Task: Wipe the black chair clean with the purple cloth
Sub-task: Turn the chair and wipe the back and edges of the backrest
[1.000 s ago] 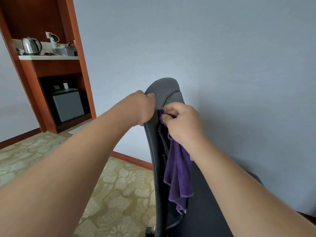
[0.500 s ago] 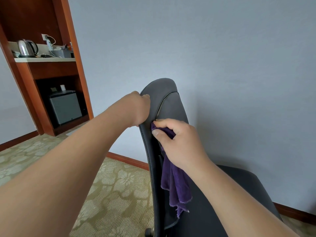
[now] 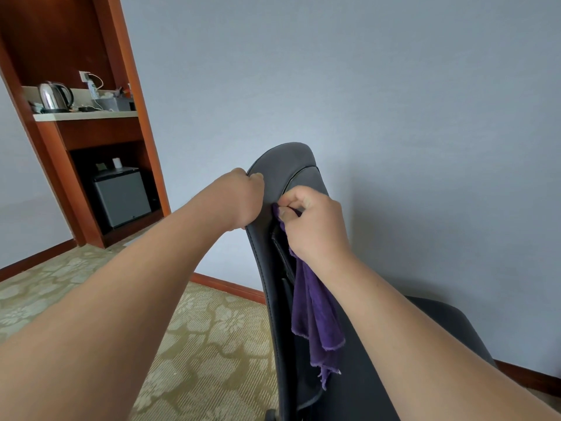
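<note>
The black chair (image 3: 285, 165) stands side-on in front of me, its backrest rising at centre and its seat running off to the lower right. My left hand (image 3: 243, 199) grips the left edge of the backrest near the top, fingers curled round it. My right hand (image 3: 312, 226) pinches the purple cloth (image 3: 315, 317) against the front face of the backrest, just below the top. The rest of the cloth hangs loose under my wrist.
A grey wall (image 3: 394, 101) is close behind the chair, with a wooden baseboard (image 3: 227, 285) along the floor. At left a wooden cabinet (image 3: 133, 123) holds a kettle (image 3: 56, 97) on a shelf and a small fridge (image 3: 121, 197) below. Patterned carpet (image 3: 212, 344) covers the floor.
My right hand with the cloth slid down the backrest, then came back up near the top. My left hand kept its grip on the backrest edge.
</note>
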`<state>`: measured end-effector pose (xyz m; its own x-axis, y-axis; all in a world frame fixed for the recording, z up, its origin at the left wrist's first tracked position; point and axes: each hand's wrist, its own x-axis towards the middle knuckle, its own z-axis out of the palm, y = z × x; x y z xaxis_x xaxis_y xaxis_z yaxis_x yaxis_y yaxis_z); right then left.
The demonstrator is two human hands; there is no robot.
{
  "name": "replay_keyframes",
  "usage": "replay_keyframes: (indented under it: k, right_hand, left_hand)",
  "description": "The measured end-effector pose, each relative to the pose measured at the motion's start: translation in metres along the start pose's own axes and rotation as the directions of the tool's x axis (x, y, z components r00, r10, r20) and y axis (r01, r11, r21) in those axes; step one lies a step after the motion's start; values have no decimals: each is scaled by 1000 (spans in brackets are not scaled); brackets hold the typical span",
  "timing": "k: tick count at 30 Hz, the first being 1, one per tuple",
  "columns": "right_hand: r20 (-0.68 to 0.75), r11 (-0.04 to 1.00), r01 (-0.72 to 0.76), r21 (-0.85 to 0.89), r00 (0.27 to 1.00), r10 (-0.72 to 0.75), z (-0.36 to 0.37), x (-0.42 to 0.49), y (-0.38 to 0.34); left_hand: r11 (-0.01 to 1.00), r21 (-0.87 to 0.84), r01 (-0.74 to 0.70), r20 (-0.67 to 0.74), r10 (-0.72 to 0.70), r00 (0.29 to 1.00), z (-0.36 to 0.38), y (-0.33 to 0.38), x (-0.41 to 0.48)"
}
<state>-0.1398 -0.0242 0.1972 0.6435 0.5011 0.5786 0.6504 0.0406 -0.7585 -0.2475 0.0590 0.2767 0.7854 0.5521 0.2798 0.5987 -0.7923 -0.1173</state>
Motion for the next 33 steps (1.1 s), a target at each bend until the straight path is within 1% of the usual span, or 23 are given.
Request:
replay_keyframes:
  k: [2, 5, 7, 9, 12, 15, 17, 22, 25, 29, 33]
  right_hand:
    - [-4, 998, 22, 52, 1000, -22, -2, -8, 0]
    - [11, 992, 80, 101, 997, -81, -6, -29, 0]
    - [15, 988, 112, 105, 993, -114, -7, -44, 0]
    - [26, 987, 108, 115, 993, -112, -9, -52, 0]
    - [18, 984, 121, 128, 992, -124, -12, -51, -2]
    - [20, 982, 91, 168, 995, -96, -8, -40, -4]
    - [7, 987, 67, 143, 998, -69, -4, -27, -2]
    - [-31, 998, 53, 25, 998, -52, 2, 9, 4]
    - [-11, 1000, 9, 21, 1000, -9, 10, 19, 6]
    - [-38, 997, 65, -42, 997, -67, 13, 12, 6]
    - [14, 994, 107, -23, 994, -107, 7, -5, 6]
  left_hand:
    - [1000, 28, 0, 1, 0, 1000, 0, -1, 0]
    - [999, -19, 31, -24, -31, 999, 2, -1, 2]
    - [998, -47, 35, -8, -36, 999, 6, -1, 6]
    - [1000, 0, -9, -30, 9, 1000, 6, -2, 4]
    - [1000, -18, 13, -25, -14, 1000, 6, 0, 2]
    - [1000, 5, -17, -67, 17, 998, 6, -2, 0]
    - [997, 56, -51, -52, 54, 997, 5, -4, 0]
    - [999, -24, -41, -46, 40, 998, 5, -4, 1]
    - [999, -35, -17, -28, 16, 999, 6, -4, 2]
    - [999, -43, -17, -25, 16, 1000, 6, -4, 3]
    - [999, -38, -9, -29, 8, 1000, 7, -4, 3]
